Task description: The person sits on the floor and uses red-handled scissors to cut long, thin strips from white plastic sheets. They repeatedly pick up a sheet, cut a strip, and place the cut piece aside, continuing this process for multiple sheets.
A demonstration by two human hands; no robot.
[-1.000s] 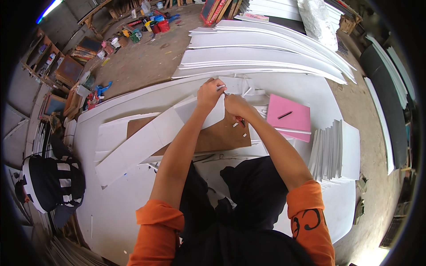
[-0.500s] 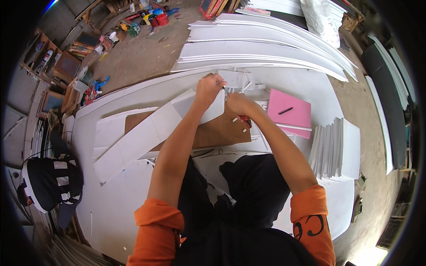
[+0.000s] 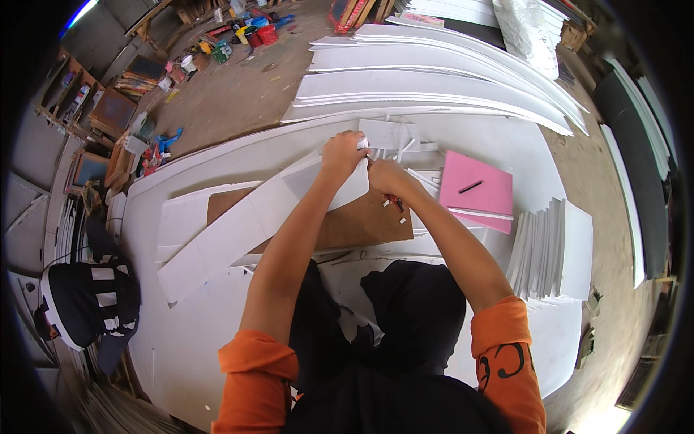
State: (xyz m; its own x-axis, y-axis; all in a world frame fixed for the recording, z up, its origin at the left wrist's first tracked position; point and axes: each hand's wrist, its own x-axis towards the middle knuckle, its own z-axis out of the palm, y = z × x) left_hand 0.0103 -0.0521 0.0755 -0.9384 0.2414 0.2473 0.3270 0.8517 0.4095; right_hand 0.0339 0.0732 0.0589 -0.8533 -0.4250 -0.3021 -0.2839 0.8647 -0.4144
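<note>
My left hand (image 3: 343, 153) is closed around the upper end of a long white board strip (image 3: 230, 229), and a small white piece shows at its fingertips. Close beside it, my right hand (image 3: 387, 176) is curled with its fingers tucked in; whatever it grips is mostly hidden. The strip slants across a brown board (image 3: 361, 219), its lower end reaching left onto the white work surface (image 3: 210, 325). Just below my right hand is a small red and dark object (image 3: 395, 202), its kind unclear, with white scraps near it.
A pink pad (image 3: 463, 173) with a black pen (image 3: 470, 187) lies to the right, near upright white pieces (image 3: 538, 246). White sheets (image 3: 426, 87) are stacked beyond the surface. White offcuts (image 3: 401, 137) lie past my hands. A black bag (image 3: 87, 304) sits at left.
My hands have shifted slightly relative to the strip's end. The small white piece at my left fingertips now shows more, while the thin dark thing seen between the hands is less visible.
</note>
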